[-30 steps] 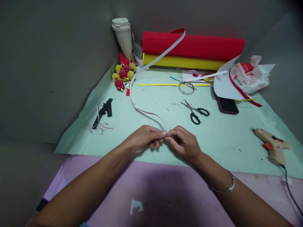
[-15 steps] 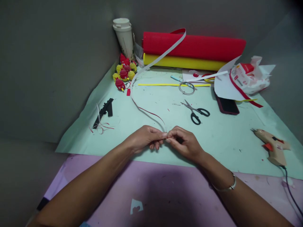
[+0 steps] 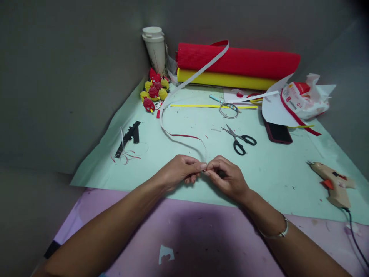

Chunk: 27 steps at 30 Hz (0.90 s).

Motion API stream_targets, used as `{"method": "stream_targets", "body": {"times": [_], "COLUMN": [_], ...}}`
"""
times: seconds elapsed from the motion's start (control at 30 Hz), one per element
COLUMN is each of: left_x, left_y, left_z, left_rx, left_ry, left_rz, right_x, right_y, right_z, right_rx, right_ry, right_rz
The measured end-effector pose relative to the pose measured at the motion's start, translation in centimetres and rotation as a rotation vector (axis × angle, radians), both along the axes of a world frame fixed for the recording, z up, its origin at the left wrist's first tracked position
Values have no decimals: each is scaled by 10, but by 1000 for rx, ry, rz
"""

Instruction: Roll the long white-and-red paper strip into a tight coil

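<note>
A long paper strip (image 3: 198,74), white on one face and red on the other, loops down from the rolls at the back to my fingertips. My left hand (image 3: 184,170) pinches its near end between thumb and forefinger. Right against it, my right hand (image 3: 226,176) pinches the same end, fingertips touching those of the left. A small bit of red shows between them; most of the end is hidden by the fingers. Beyond my right hand lie black-handled scissors (image 3: 240,140), blades apart.
Red (image 3: 239,59) and yellow rolls (image 3: 227,80) lie at the back, beside a white cup (image 3: 155,50) and small red and yellow figures (image 3: 153,92). Black scraps (image 3: 127,140) lie left. Right are a phone (image 3: 278,132), a tissue pack (image 3: 305,96) and a corded glue gun (image 3: 331,182).
The strip's lower part near my fingers has bent into a rounder curve, bulging to the right. Both hands keep their pinch in nearly the same place. The whole view has shifted slightly.
</note>
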State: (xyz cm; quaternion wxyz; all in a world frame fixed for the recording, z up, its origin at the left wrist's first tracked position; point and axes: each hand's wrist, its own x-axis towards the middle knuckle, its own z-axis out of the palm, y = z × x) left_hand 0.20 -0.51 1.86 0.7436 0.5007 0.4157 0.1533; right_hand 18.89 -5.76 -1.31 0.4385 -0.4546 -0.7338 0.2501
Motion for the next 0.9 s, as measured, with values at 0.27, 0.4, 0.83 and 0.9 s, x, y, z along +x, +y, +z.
{"method": "stream_targets", "body": {"times": [0.27, 0.4, 0.83, 0.9], "left_x": [1, 0, 2, 3], "left_y": [-2, -1, -2, -2], "left_z": [1, 0, -2, -2], "left_rx": [0, 15, 24, 26], "left_ry": [6, 18, 16, 18], "left_rz": [13, -5, -16, -12], "right_x": [-2, -2, -4, -5], "right_y": [0, -1, -1, -1], "right_z": [1, 0, 0, 0], "right_rx": [75, 49, 35, 34], "right_ry": [-12, 1, 3, 7], "right_rz": [-15, -23, -34, -45]}}
